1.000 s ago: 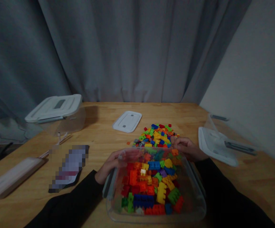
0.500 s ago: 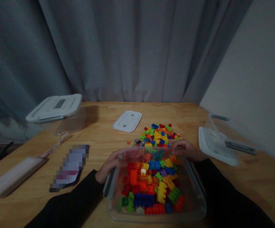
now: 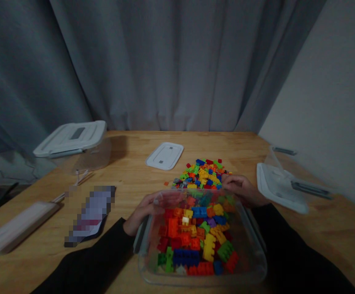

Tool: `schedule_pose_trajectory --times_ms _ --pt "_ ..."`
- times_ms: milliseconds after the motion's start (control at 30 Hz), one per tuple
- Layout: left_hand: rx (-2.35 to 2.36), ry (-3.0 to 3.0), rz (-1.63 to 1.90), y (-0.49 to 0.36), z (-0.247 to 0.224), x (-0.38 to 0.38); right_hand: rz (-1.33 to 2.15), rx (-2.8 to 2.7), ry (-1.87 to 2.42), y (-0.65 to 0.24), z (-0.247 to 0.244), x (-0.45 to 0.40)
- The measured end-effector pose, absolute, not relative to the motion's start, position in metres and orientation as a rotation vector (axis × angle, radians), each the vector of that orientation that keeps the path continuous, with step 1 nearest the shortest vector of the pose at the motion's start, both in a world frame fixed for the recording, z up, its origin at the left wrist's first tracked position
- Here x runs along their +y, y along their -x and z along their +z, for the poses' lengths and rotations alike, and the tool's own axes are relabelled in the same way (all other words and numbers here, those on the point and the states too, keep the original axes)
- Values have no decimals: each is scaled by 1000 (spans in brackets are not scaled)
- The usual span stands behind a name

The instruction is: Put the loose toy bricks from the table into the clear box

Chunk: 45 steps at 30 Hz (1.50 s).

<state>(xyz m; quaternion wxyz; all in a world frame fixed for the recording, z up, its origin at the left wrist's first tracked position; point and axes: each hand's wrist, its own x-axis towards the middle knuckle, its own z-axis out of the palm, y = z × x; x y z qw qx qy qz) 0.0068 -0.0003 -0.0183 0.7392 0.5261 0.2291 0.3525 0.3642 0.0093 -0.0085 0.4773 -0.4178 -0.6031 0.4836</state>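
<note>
In front of me stands a clear plastic box (image 3: 251,265), partly filled with large colourful toy building bricks (image 3: 192,239). Beyond its far wall a heap of smaller bricks (image 3: 203,175) lies on the table. My left hand (image 3: 145,208) is at the box's far left corner, its fingers stretched along the outside of the far wall and blurred through the plastic. My right hand (image 3: 241,188) is past the far right corner, fingertips at the heap's right edge. Its fingers are curled together; anything between them is hidden.
A white lid (image 3: 165,156) lies behind the heap. At the left are a lidded clear box (image 3: 96,155), a phone (image 3: 93,212) and a pale power strip (image 3: 21,226) with a cable. At the right an open clear box (image 3: 300,179) rests on a white lid (image 3: 263,179).
My right hand has moved slightly away from the box's far rim, towards the heap's right edge. An orange brick inside the box now sits further left. My left hand has stayed in place.
</note>
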Motion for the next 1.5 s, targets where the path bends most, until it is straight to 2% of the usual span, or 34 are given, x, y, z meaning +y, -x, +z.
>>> schedule_pose_trajectory --times_ms 167,300,400,567,900,1500 --pt "491 -1159 796 -8 -20 0 883 -1035 1040 -373 -8 22" --pt "502 -1177 794 -7 -19 -1 377 -1145 1391 -392 -13 31" --pt "517 -1179 793 -8 -17 -1 190 -1367 1544 -405 -20 35" --pt "501 -1199 787 -7 -19 2 203 -1696 1652 -415 -30 38" --pt "511 -1186 793 -8 -16 -1 411 -1887 1812 -430 -36 34" --pt "488 -1204 765 -4 -27 4 410 -1950 1906 -424 -28 31"
